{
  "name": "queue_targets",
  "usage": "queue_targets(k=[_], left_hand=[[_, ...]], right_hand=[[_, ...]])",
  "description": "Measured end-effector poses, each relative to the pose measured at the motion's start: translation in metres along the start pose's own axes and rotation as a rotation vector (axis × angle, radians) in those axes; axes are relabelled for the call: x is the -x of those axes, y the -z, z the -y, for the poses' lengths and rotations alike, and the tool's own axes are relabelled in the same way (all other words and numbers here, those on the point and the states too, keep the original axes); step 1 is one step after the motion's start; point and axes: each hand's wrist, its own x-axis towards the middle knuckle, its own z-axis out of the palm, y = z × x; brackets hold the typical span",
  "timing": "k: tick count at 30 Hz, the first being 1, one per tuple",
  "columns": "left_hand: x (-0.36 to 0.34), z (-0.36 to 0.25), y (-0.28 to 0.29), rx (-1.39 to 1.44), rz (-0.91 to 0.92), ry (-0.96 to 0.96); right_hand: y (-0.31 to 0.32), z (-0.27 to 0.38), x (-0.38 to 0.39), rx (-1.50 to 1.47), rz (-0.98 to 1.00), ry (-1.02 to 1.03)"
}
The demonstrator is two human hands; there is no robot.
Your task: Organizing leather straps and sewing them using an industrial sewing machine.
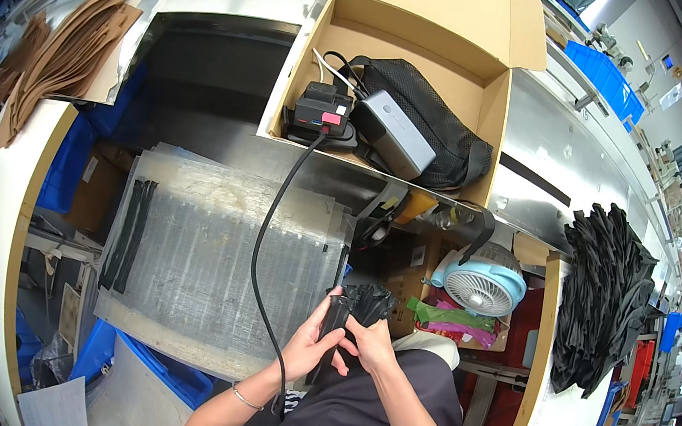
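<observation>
Over my lap, my left hand (312, 343) is closed round a narrow black strip (335, 319) of thin, leather-like or fabric material. My right hand (373, 346) grips a crumpled black bunch (372, 302) beside it, seemingly of the same material. The two hands almost touch, and some fingers are hidden. To their left lies a clear-topped grey board (215, 257), with two dark strips (128, 234) side by side near its left edge. A black cable (259, 263) runs down across the board to my left wrist.
An open cardboard box (416, 33) ahead holds a grey power bank (394, 134), a black adapter (322, 109) and a black mesh bag (424, 108). A blue fan (481, 285) stands right of my hands. Black strips (605, 300) hang at right; brown sheets (79, 41) lie far left.
</observation>
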Motion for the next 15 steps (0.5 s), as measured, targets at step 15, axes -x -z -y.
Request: queue_targets(k=[15], left_hand=[[0.052, 0.070, 0.082, -0.546, 0.003, -0.046]], right_hand=[[-0.013, 0.044, 0.021, -0.158, 0.091, 0.021]])
